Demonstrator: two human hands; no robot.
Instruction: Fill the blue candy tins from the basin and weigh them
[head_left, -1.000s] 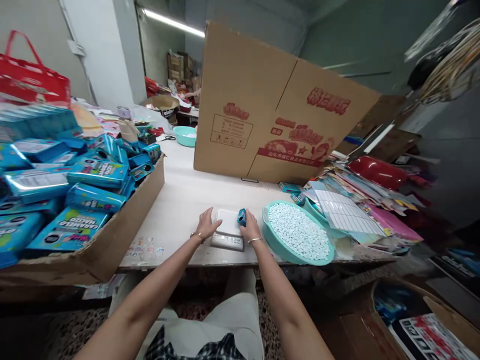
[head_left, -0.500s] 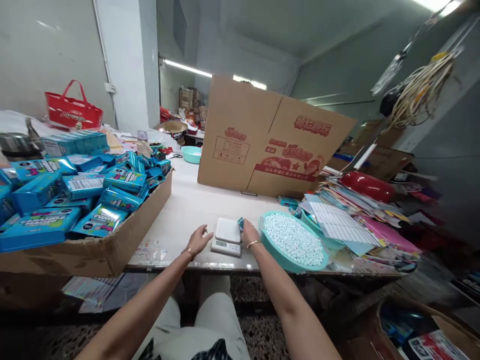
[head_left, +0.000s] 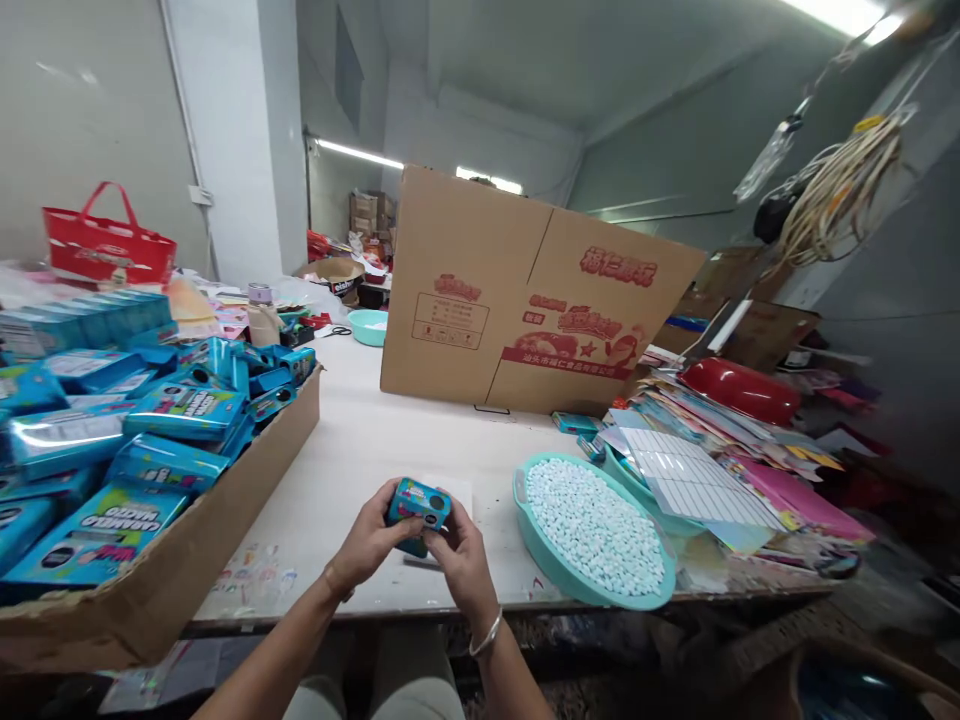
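Note:
A small blue printed tin (head_left: 420,503) is held up between my two hands, above the white table (head_left: 352,440). My left hand (head_left: 375,530) grips its left side with the thumb across the front. On the opposite side, my right hand (head_left: 459,552) has its fingers round the tin and the thumb at the lower front edge. Behind and beneath the hands lies a white digital scale (head_left: 463,494), mostly covered by them. To the right stands a turquoise basin (head_left: 536,535) full of small pale blue and white pellets (head_left: 592,520).
A cardboard box (head_left: 247,500) heaped with blue tins (head_left: 180,410) stands at left. A large upright carton (head_left: 465,370) blocks the back. Papers (head_left: 675,460) and a red bowl-shaped object (head_left: 739,390) are piled at right. Scissors (head_left: 337,331) lie farther back.
My right hand has brought the tin leftward from beside the scale, and my left hand has closed on it too. The view has shifted slightly.

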